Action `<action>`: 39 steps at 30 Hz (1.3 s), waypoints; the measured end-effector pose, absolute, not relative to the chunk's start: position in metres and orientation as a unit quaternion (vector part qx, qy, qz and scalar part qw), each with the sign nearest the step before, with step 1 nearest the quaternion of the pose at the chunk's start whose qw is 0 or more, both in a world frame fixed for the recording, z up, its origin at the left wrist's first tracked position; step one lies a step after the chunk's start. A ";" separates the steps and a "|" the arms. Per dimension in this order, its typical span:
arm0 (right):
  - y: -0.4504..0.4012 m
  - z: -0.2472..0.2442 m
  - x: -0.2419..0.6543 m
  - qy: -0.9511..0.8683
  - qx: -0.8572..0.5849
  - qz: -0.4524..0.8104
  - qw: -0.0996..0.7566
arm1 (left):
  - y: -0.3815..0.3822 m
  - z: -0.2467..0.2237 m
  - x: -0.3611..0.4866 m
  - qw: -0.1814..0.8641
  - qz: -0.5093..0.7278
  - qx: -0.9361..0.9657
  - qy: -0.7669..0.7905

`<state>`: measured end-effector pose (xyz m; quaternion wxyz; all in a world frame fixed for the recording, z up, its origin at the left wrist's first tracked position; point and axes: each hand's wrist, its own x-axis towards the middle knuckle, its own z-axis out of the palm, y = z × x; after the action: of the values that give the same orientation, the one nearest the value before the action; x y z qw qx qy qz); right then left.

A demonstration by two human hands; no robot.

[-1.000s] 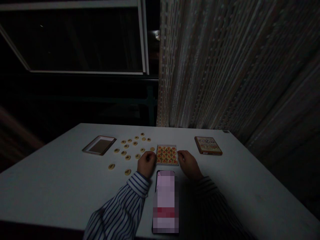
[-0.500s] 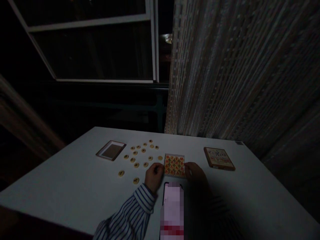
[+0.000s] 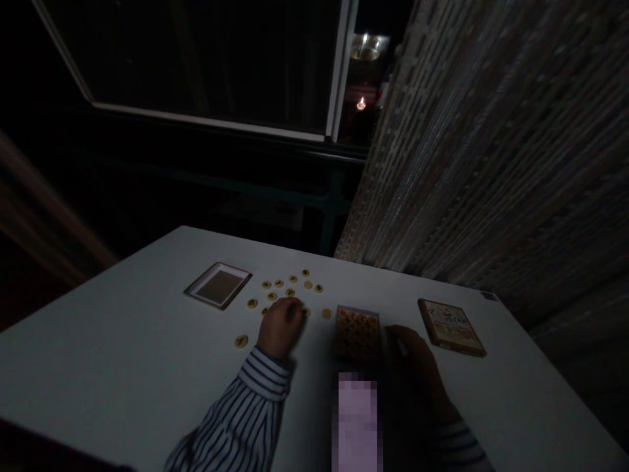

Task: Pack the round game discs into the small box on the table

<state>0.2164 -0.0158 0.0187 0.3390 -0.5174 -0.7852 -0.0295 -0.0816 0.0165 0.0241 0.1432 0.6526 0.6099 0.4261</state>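
Note:
My left hand (image 3: 280, 328) is over the scattered Chinese chess pieces, its fingers curled together. A round piece (image 3: 306, 313) shows at its fingertips; whether anything is in the grip is hidden. A shallow square box (image 3: 358, 309) holds red-marked pieces in rows, dim in shadow. Just right of the box, my right hand (image 3: 410, 351) is low over the table, its fingers loosely bent and apart, with nothing visible in them. More wooden pieces with dark marks (image 3: 252, 303) lie left of the box, and a plain-faced piece (image 3: 326, 313) sits beside it.
An open, shallow wood-rimmed tray or lid (image 3: 234, 267) lies at the left on the white table (image 3: 147, 328). A flat case with printed writing (image 3: 451, 326) is at the right. A phone (image 3: 356, 419), pixelated, is near the front. Curtain strings (image 3: 417, 164) hang behind.
My left hand has left the box's edge and moved left among the loose pieces. My right hand has come off the box and rests slightly right of it. The view has shifted.

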 end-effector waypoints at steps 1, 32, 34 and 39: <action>-0.012 0.023 0.215 -0.797 -0.513 -0.038 0.315 | 0.014 0.024 -0.085 0.120 0.407 0.665 0.614; 0.002 0.084 0.143 -0.882 -0.419 -0.023 0.214 | 0.001 0.032 -0.077 0.130 0.384 0.751 0.522; 0.000 0.083 0.148 -0.881 -0.420 -0.031 0.217 | -0.001 0.033 -0.072 0.141 0.402 0.749 0.507; -0.006 0.073 0.165 -0.866 -0.451 -0.056 0.207 | -0.006 0.036 -0.061 0.167 0.439 0.743 0.476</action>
<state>0.1646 -0.0060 0.0732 0.2074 -0.4515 -0.8660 -0.0563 -0.0608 -0.0056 0.0365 0.1674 0.7435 0.4757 0.4393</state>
